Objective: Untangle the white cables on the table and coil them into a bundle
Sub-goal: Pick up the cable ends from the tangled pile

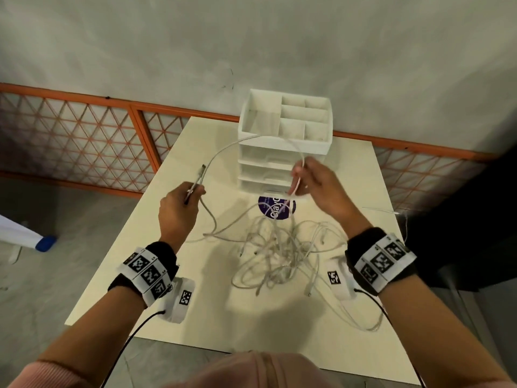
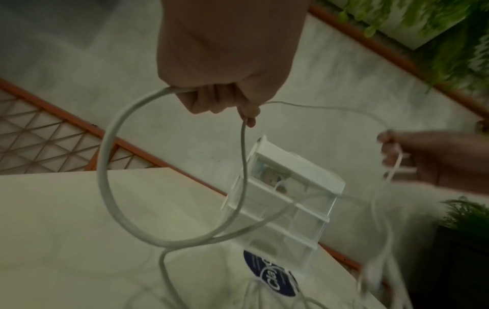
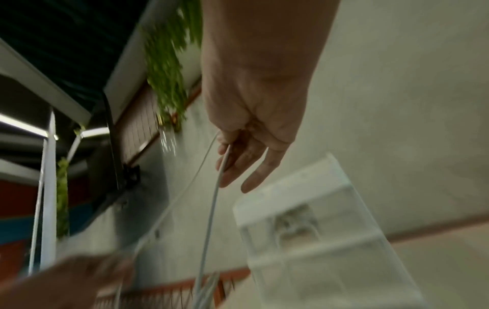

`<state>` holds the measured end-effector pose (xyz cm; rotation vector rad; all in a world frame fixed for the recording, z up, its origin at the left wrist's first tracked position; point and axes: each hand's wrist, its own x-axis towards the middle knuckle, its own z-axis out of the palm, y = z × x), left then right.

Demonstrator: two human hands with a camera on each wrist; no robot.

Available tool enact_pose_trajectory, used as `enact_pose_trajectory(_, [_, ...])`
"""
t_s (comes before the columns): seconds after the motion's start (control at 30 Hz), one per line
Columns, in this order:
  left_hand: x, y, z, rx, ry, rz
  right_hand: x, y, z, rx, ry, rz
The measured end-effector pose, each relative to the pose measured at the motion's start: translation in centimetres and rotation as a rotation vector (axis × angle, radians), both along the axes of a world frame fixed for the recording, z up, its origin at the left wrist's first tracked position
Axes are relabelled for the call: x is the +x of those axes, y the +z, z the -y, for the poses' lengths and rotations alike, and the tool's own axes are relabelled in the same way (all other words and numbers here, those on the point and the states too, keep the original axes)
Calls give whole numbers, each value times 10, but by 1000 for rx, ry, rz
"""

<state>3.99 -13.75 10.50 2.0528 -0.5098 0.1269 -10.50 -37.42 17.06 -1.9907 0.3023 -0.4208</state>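
Head view, from above a cream table (image 1: 349, 175): a person stands over a job barely begun. Filling the lower centre of the frame, the tangle of white cables (image 1: 282, 256) lies loose and knotted on the tabletop, with stray ends trailing toward the lower right edge; no finished bundle is visible anywhere. Behind it, at upper centre, a white drawer organiser (image 1: 285, 135) stands with its divided top tray showing nothing inside, and a round purple sticker (image 1: 275, 210) sits at its foot.

One lifted cable (image 1: 223, 151) arches between the two hands in front of the organiser, both raised clear of the table. At centre left, the left hand (image 1: 179, 211) is curled round the plug end, the connector poking up past the knuckles; the left wrist view shows a first loop (image 2: 111, 167) hanging from that fist, which looks like the start of a coil. At centre right, the right hand (image 1: 319, 186) pinches the same cable between thumb and forefinger, the other fingers relaxed, and the strand runs down from it into the heap. The hands are apart, each holding the cable.

By this showing, one cable is only partly freed and one turn made; the rest of the heap remains to be separated and wound. The right wrist view is blurred and adds little.
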Motion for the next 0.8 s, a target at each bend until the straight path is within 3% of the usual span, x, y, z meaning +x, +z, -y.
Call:
enact_pose_trajectory(0.17, [-1,-11,-5,99,-27,30,1,74,-2,-50,-105,300])
enact_pose_trajectory(0.27, [1,-13,-5,106,-62,-8,3,89,2,-82,-162,360])
enact_pose_trajectory(0.37, [-2,-10,-2,-19,-85,-80,-1,78,4,-168,-84,225])
enact_pose_trajectory(0.53, [-21,16,15,-151,-152,-69,-10,26,-16,-140,111,-71])
enact_pose_trajectory(0.67, [-42,30,39,-323,-409,-305,-8,1,-37,-101,184,-149])
enact_pose_trajectory(0.8, [-47,29,44,-389,-512,-498,-12,-7,-35,-82,165,-185])
